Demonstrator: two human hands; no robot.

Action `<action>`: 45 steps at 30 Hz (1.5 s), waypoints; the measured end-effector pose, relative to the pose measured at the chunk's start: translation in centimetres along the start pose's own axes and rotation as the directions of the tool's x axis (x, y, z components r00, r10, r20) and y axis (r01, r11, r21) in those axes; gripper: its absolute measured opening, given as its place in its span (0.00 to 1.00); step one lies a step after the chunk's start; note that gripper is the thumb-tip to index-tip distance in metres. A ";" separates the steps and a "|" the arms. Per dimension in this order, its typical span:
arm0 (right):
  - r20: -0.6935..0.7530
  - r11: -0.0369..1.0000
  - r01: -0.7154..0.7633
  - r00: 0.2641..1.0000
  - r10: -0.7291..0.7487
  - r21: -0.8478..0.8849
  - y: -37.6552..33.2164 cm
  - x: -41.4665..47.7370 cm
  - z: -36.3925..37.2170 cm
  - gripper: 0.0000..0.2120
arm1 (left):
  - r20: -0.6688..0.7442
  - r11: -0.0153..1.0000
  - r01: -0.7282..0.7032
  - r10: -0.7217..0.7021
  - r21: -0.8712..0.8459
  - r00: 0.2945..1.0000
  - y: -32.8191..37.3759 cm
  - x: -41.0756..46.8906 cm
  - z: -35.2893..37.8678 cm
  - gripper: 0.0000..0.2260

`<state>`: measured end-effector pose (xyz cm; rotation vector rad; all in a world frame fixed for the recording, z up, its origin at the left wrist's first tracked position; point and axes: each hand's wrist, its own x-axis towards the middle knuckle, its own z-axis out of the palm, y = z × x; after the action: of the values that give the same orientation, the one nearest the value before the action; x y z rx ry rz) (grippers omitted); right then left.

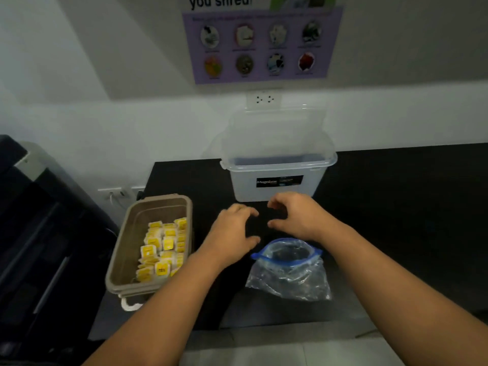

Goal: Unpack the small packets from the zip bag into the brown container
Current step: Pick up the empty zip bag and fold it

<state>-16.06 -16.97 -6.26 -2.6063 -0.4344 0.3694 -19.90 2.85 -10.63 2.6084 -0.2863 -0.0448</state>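
Head view shows the bag [287,273] lying on the dark counter [396,207], near the person, with its blue zip mouth standing open toward the hands. The brown container [158,207] is at the left and holds many yellow packets [161,247].

Both hands hover just beyond the bag mouth. The left hand [235,228] and right hand [298,217] have loosely curled fingers, thumbs apart from them, and hold nothing. I see no packet inside the bag (the crinkled film could hide one).

I judge the bag very light, soft and a little slippery, so it will collapse if taken by the film. The blue zip rim is the stiffer part and the better place to pinch. A clear box [272,180] stands behind.
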 end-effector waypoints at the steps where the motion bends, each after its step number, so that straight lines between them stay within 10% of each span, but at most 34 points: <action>1: 0.021 1.000 -0.023 1.000 0.023 -0.001 1.7 -0.8 0.3 0.26 | 0.068 1.000 0.015 -0.015 -0.001 0.998 0.6 0.1 1.8 0.30; 11: 0.263 0.980 -0.110 0.953 0.152 -0.168 11.4 -5.6 8.1 0.58 | 0.292 0.940 0.196 -0.277 0.279 0.915 2.8 -2.2 13.5 0.49; 16: 0.136 0.970 -0.051 0.987 0.085 -0.237 12.9 -5.8 11.3 0.41 | 0.139 0.929 0.250 -0.295 0.272 0.945 3.0 -2.9 15.5 0.33; 21: 0.094 0.947 -0.215 0.976 0.198 0.238 12.2 -4.4 10.6 0.15 | 0.029 0.927 0.367 -0.371 0.081 0.928 3.4 -2.9 14.2 0.18; 25: 0.008 0.897 -0.158 0.985 0.170 0.412 8.7 -2.2 7.8 0.12 | -0.115 0.893 0.420 -0.440 -0.161 0.891 3.8 -2.8 9.9 0.15; 36: 0.051 0.598 0.140 0.956 -0.290 0.789 -9.5 -0.7 3.6 0.13 | -0.324 0.700 0.154 -0.499 -0.698 0.804 0.3 -13.0 -7.2 0.19; 45: 0.379 0.443 -0.070 0.646 -0.663 0.894 -24.7 -2.7 12.0 0.34 | -0.377 0.331 -0.211 -0.600 -0.920 0.705 -8.0 -28.9 -13.1 0.38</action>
<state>-28.36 7.62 -3.92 -1.2187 -0.7536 1.1288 -45.48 22.15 -3.81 1.2593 0.3304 0.5231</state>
